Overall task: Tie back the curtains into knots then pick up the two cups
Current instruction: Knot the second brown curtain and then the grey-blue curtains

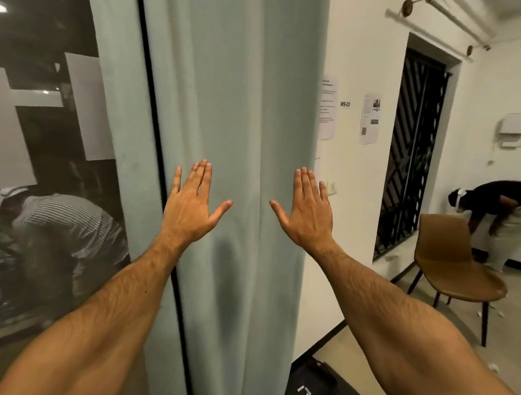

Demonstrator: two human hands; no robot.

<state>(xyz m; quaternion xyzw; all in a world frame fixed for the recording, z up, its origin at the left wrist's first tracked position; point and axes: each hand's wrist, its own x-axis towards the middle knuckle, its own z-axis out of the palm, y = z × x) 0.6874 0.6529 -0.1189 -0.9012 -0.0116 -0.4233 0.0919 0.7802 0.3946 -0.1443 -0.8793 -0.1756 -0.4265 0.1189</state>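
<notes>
Fig. Head view, both arms raised toward the curtain.

Fingers: left fingers (201, 174) straight and close together, little finger a bit apart, thumb splayed wide to the side; right fingers (304, 182) the same, mirrored. Nothing pinched or gripped in either. Left hand (191, 206) and right hand (306, 215) show their backs to the camera, palms facing the fabric, thumbs pointing at each other w/ a gap between. Whether the palms touch the cloth or sit just in front of it cannot be told.

Task object: pale blue-green curtain (245, 102) hangs straight in long vertical folds, between the dark window pane (38, 148) at left and the white wall (346, 204) at right. It runs top to bottom of frame, unbunched, no knot visible.

Progress (judged): knotting not yet begun on this panel; a 2nd curtain, if any, is out of view. The two cups are not in view. So all steps appear left: gather fabric, knot it, repeat as needed, then find and lift cups.

Surroundings: brown chair (453, 262) at right; another person (502, 200) bent over beyond it; black item (312, 391) on floor near curtain foot.
</notes>
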